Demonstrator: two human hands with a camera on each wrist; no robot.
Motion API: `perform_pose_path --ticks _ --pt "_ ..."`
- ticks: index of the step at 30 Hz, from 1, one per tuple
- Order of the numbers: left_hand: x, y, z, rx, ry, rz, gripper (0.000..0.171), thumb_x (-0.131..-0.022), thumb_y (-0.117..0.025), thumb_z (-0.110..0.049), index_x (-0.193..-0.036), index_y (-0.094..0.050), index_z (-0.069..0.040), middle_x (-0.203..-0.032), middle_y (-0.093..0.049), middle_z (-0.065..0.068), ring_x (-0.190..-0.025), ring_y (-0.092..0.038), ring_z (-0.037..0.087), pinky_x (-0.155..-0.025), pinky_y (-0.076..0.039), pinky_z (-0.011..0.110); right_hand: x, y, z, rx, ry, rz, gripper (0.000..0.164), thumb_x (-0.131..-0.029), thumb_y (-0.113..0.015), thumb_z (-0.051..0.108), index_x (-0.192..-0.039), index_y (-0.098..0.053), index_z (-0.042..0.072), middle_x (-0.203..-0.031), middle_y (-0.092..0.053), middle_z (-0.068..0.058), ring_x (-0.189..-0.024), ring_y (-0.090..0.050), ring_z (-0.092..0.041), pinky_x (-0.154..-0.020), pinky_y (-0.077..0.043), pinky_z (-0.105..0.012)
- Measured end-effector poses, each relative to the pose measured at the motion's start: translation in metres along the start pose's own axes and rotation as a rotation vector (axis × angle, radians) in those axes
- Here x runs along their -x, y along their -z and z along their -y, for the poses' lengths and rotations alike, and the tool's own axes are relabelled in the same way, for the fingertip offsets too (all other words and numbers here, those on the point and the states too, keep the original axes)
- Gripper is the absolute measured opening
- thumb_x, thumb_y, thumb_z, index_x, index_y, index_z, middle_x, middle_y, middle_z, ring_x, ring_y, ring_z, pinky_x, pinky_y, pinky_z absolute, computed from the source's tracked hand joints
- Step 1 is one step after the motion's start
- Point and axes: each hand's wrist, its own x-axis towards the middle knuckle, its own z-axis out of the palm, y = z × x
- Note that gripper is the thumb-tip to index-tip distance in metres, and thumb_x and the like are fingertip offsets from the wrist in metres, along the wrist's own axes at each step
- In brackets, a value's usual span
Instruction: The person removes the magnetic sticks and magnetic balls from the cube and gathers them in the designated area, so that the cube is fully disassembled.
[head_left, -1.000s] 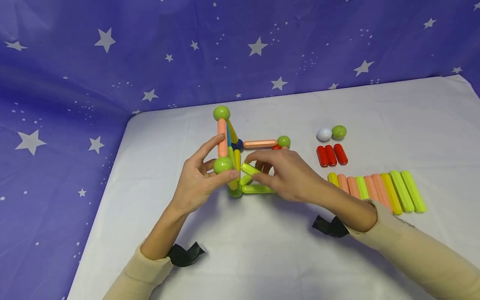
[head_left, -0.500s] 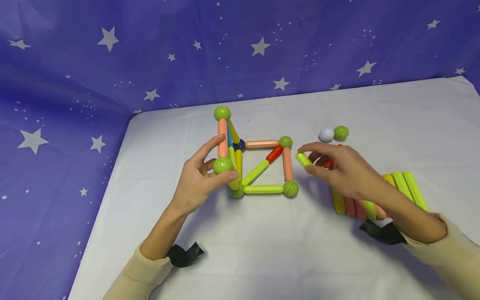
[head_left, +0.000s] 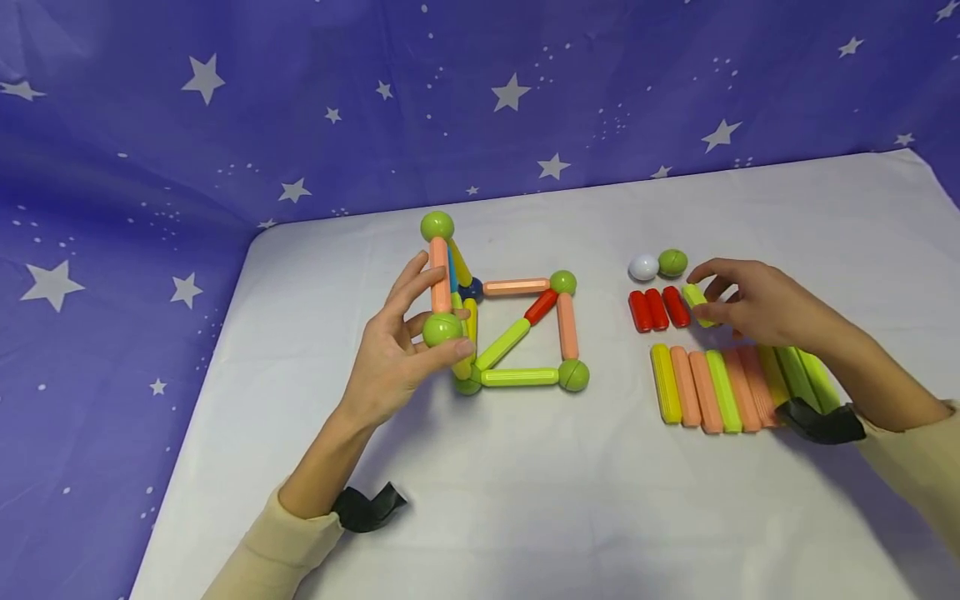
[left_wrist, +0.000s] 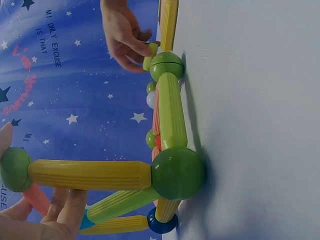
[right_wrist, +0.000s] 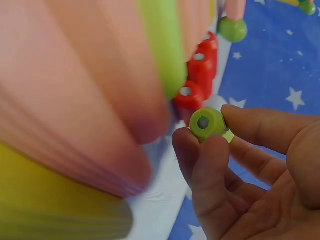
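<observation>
My left hand [head_left: 386, 367] steadies the raised side of a frame of magnetic sticks and balls, fingers on a salmon stick [head_left: 439, 275], thumb by a green ball [head_left: 442, 331]. Below, a flat square of sticks lies on the table, crossed by a diagonal of one lime [head_left: 502, 344] and one red stick [head_left: 541, 307]. My right hand [head_left: 772, 304] pinches a short lime stick [head_left: 697, 307] between thumb and fingers, just right of several short red sticks [head_left: 657, 309]. The right wrist view shows that lime stick [right_wrist: 206, 123] end-on, with a grey magnet in its tip.
A row of long yellow, salmon and lime sticks [head_left: 705, 387] lies under and in front of my right forearm. A white ball [head_left: 643, 267] and a loose green ball [head_left: 672, 263] sit behind the red sticks. A starry purple cloth [head_left: 480, 100] hangs behind the white table [head_left: 517, 500].
My right hand has carried the short lime stick from the frame rightward to beside the red sticks, uncovering the square and its diagonal. The left hand stays on the frame, its fingers slightly shifted.
</observation>
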Motion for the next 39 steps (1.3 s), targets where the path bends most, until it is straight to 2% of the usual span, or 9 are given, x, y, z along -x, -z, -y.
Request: perform_pose_path --ticks 5,10,13,17,21,26,30,33,39 --pt "0.0 0.003 0.0 0.025 -0.025 0.022 0.075 -0.082 -0.071 0.009 -0.149 -0.039 -0.001 -0.161 -0.016 -0.011 -0.117 -0.058 0.036 -0.08 -0.059 0.035 -0.009 -0.002 -0.006 0.013 -0.046 0.043 0.042 -0.093 -0.066 0.011 -0.13 -0.05 -0.004 -0.106 -0.061 -0.022 -0.073 -0.063 -0.023 -0.057 -0.056 -0.033" --pt "0.001 0.004 0.001 0.052 -0.031 0.027 0.077 -0.081 -0.07 0.011 -0.15 -0.036 0.001 -0.161 -0.017 -0.01 -0.124 -0.053 0.036 -0.081 -0.058 0.035 -0.012 -0.002 -0.006 0.033 -0.056 0.072 0.045 -0.095 -0.065 0.014 -0.132 -0.048 -0.006 -0.103 -0.064 -0.02 -0.073 -0.062 -0.023 -0.057 -0.055 -0.033" --pt "0.0 0.004 0.002 0.07 -0.037 0.027 0.077 -0.081 -0.069 0.012 -0.15 -0.036 0.001 -0.161 -0.017 -0.009 -0.127 -0.05 0.035 -0.082 -0.058 0.035 -0.008 -0.001 -0.003 0.069 -0.045 0.049 0.045 -0.096 -0.063 0.018 -0.132 -0.049 -0.005 -0.105 -0.064 -0.021 -0.075 -0.064 -0.025 -0.058 -0.055 -0.035" --pt "0.0 0.004 0.002 0.065 -0.05 0.022 0.077 -0.081 -0.069 0.012 -0.15 -0.038 -0.001 -0.161 -0.018 -0.007 -0.124 -0.053 0.033 -0.08 -0.058 0.034 0.002 -0.003 0.013 0.128 -0.005 -0.024 0.042 -0.096 -0.064 0.02 -0.13 -0.054 -0.002 -0.11 -0.063 -0.022 -0.088 -0.063 -0.032 -0.068 -0.056 -0.045" --pt "0.001 0.004 0.002 0.054 -0.065 0.018 0.076 -0.081 -0.068 0.013 -0.149 -0.039 -0.001 -0.161 -0.019 -0.005 -0.119 -0.056 0.033 -0.079 -0.059 0.034 0.018 -0.02 0.041 0.098 0.121 -0.073 0.035 -0.093 -0.069 0.016 -0.125 -0.062 0.004 -0.111 -0.064 -0.012 -0.094 -0.063 -0.028 -0.075 -0.055 -0.047" --pt "0.002 0.005 0.002 0.057 -0.092 0.014 0.076 -0.081 -0.067 0.015 -0.149 -0.038 0.001 -0.161 -0.018 -0.004 -0.125 -0.051 0.035 -0.081 -0.058 0.035 0.031 -0.054 0.076 -0.015 0.261 -0.029 0.029 -0.091 -0.073 0.014 -0.119 -0.066 0.01 -0.111 -0.066 -0.001 -0.092 -0.065 -0.014 -0.078 -0.055 -0.041" --pt "0.002 0.005 0.003 0.067 -0.113 0.019 0.078 -0.08 -0.066 0.017 -0.15 -0.036 0.001 -0.161 -0.019 -0.003 -0.129 -0.047 0.034 -0.083 -0.057 0.034 0.03 -0.079 0.097 0.019 0.315 -0.005 0.029 -0.089 -0.073 0.011 -0.117 -0.068 0.014 -0.107 -0.063 0.004 -0.088 -0.062 -0.008 -0.072 -0.054 -0.032" --pt "0.001 0.005 0.003 0.069 -0.121 0.027 0.079 -0.08 -0.066 0.017 -0.151 -0.035 0.0 -0.161 -0.021 -0.002 -0.129 -0.047 0.033 -0.084 -0.057 0.034 0.023 -0.093 0.105 0.07 0.345 -0.013 0.027 -0.087 -0.074 0.009 -0.114 -0.069 0.013 -0.103 -0.06 0.004 -0.08 -0.058 -0.008 -0.066 -0.051 -0.027" --pt "0.004 0.002 0.004 0.065 -0.131 0.026 0.08 -0.08 -0.066 0.018 -0.151 -0.033 0.001 -0.161 -0.023 0.0 -0.129 -0.046 0.035 -0.083 -0.057 0.035 0.015 -0.103 0.107 0.134 0.342 -0.036 0.024 -0.083 -0.077 0.005 -0.105 -0.069 0.01 -0.093 -0.056 0.002 -0.071 -0.051 -0.01 -0.06 -0.046 -0.025"
